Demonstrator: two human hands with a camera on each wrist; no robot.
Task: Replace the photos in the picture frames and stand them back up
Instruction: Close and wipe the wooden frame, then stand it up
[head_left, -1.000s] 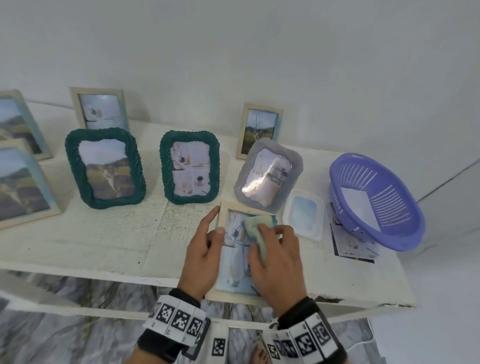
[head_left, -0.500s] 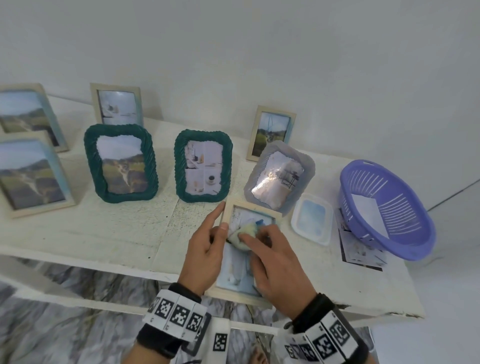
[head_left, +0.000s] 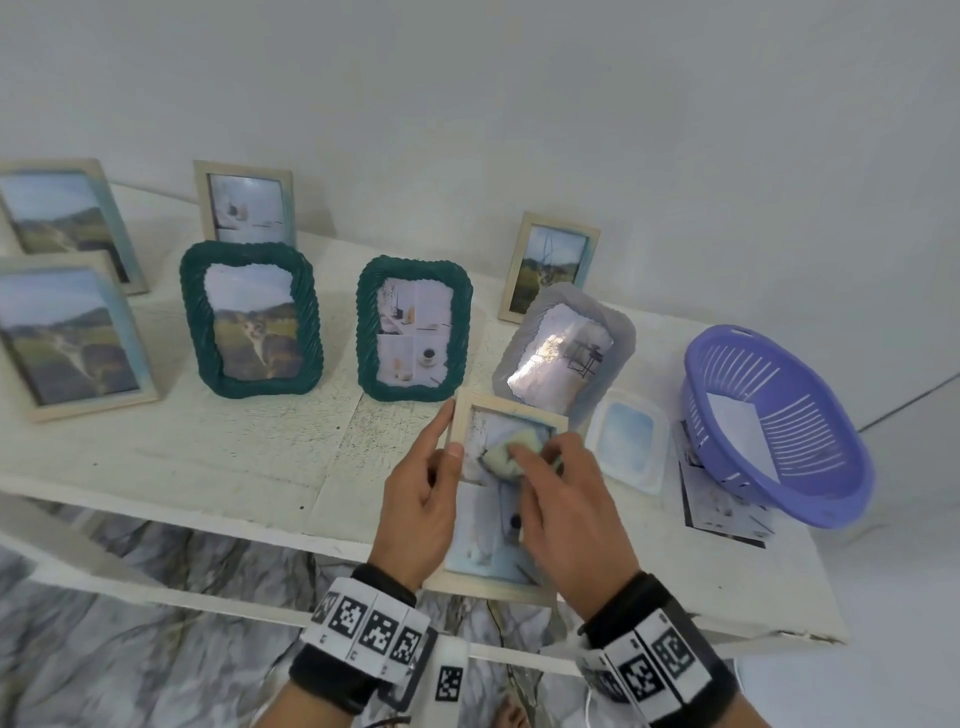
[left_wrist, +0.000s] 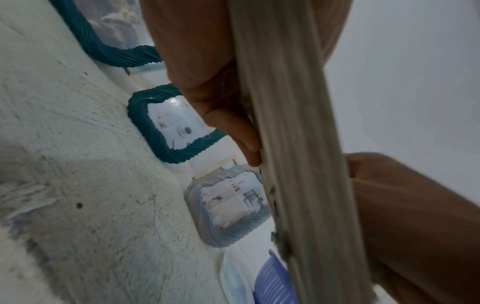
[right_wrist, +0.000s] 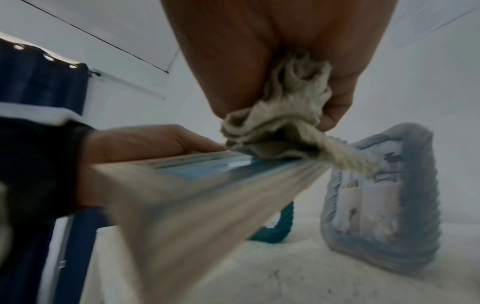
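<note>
Left hand (head_left: 423, 499) has its grip curled round the wooden frame (head_left: 506, 410), tilted over the bench (head_left: 208, 457) front edge at 6 o'clock. Right hand (head_left: 563, 499) pinches a cloth (head_left: 506, 457) against the glass. Risk: wiping pressure could slip the frame off the edge.

1. No words, brand names or numbers can be read in any view.
2. The only signs are black-and-white square code markers on the left wristband (head_left: 371, 626) and the right wristband (head_left: 657, 670); they carry no legible characters.
</note>
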